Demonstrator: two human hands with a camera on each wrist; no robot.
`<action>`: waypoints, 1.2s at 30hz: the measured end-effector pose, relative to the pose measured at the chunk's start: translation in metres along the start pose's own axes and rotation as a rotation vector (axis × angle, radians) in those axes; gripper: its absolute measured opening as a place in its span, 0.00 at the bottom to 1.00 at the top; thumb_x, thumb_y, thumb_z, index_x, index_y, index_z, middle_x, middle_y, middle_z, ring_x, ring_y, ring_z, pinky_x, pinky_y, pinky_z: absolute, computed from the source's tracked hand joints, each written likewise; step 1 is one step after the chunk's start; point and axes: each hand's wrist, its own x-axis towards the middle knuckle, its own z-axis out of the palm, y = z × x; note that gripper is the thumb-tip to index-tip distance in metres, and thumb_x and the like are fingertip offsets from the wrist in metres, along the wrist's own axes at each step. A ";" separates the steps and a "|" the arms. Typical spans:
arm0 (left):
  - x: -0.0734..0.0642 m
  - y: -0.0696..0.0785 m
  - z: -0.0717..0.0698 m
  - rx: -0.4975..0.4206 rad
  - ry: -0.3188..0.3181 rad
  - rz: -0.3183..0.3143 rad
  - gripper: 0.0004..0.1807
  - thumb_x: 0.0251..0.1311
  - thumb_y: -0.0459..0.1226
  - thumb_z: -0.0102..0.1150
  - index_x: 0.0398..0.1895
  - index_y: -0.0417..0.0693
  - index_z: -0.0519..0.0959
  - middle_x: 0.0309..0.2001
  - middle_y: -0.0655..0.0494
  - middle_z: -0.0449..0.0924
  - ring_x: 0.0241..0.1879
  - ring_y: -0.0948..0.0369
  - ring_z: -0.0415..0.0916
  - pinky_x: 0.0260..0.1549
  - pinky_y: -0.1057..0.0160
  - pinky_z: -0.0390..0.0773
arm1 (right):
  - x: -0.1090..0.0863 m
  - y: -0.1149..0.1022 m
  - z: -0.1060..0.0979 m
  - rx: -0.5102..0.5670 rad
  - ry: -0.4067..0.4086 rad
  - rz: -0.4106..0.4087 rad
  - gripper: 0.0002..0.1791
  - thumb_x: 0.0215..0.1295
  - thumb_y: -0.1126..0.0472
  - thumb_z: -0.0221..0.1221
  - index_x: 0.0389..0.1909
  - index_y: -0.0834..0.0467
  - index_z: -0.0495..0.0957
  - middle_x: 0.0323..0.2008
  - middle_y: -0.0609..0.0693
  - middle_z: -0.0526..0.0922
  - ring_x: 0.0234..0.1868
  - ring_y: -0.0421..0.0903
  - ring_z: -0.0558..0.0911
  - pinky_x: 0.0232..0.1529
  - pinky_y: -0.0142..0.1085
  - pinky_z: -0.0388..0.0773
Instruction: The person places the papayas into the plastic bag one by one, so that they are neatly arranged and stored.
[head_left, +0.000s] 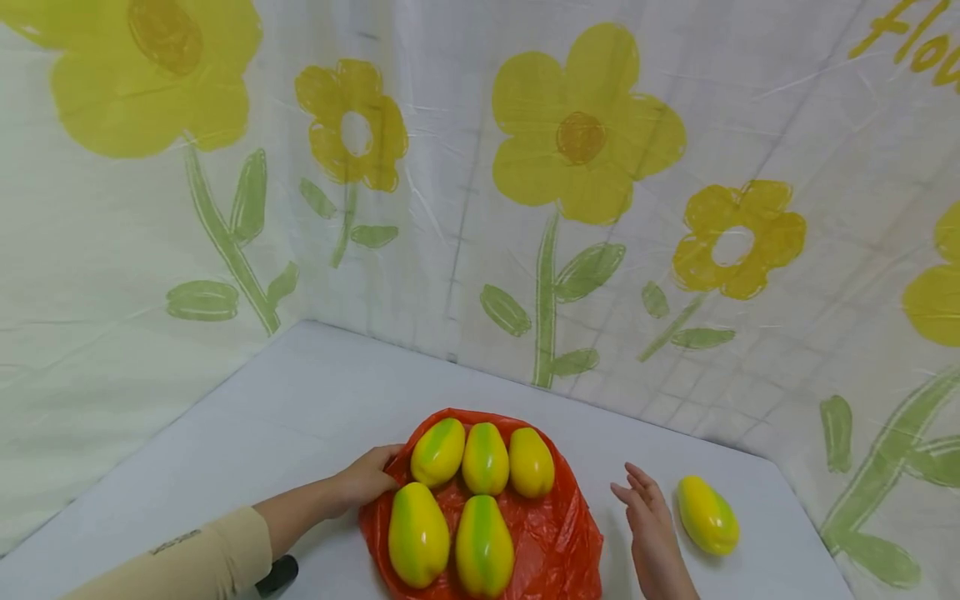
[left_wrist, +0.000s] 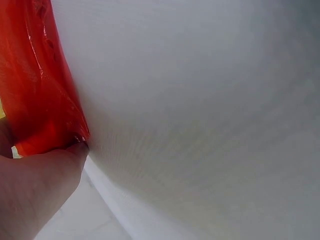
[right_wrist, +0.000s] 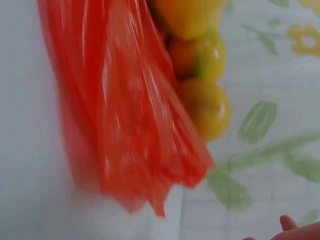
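A red plastic bag (head_left: 551, 533) lies spread on the white table, with several yellow papayas with green stripes resting on it. Two larger papayas (head_left: 418, 535) are in front of a row of three. At the bag's left edge, my left hand (head_left: 367, 477) pinches the plastic. In the left wrist view, the thumb (left_wrist: 75, 155) presses on the red film. My right hand (head_left: 654, 533) is held off the bag's right side with fingers extended, holding nothing. One more papaya (head_left: 708, 515) lies just right of that hand. Only some fingertips (right_wrist: 287, 223) show in the right wrist view.
The white table (head_left: 315, 375) ends against a hanging sheet (head_left: 442, 250) printed with yellow flowers. A dark object (head_left: 277, 575) sits by the left sleeve at the bottom of the head view.
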 end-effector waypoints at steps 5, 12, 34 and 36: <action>0.001 0.000 0.001 0.008 0.008 -0.003 0.30 0.53 0.25 0.51 0.63 0.39 0.66 0.57 0.45 0.73 0.43 0.58 0.73 0.46 0.54 0.81 | 0.015 -0.005 -0.028 -0.004 0.038 -0.026 0.38 0.69 0.53 0.45 0.72 0.63 0.40 0.73 0.61 0.30 0.73 0.60 0.36 0.71 0.56 0.31; 0.001 -0.001 0.001 0.010 0.006 0.017 0.30 0.53 0.25 0.51 0.63 0.38 0.65 0.57 0.44 0.73 0.43 0.58 0.73 0.46 0.54 0.81 | 0.030 -0.015 -0.063 -0.056 0.118 -0.042 0.39 0.68 0.50 0.47 0.72 0.61 0.42 0.73 0.57 0.28 0.74 0.55 0.33 0.73 0.49 0.33; 0.000 0.000 0.001 0.013 0.010 0.020 0.30 0.53 0.25 0.52 0.63 0.38 0.65 0.57 0.43 0.72 0.44 0.57 0.73 0.46 0.53 0.80 | 0.124 0.030 -0.181 -0.358 0.241 0.105 0.51 0.56 0.32 0.52 0.73 0.52 0.43 0.73 0.62 0.29 0.70 0.68 0.38 0.65 0.65 0.43; -0.001 0.001 0.001 0.013 0.015 0.017 0.30 0.52 0.25 0.52 0.63 0.38 0.66 0.57 0.44 0.73 0.44 0.57 0.73 0.46 0.53 0.80 | 0.119 0.029 -0.178 -0.408 0.212 0.128 0.52 0.55 0.32 0.52 0.73 0.51 0.42 0.72 0.62 0.28 0.70 0.69 0.38 0.64 0.67 0.42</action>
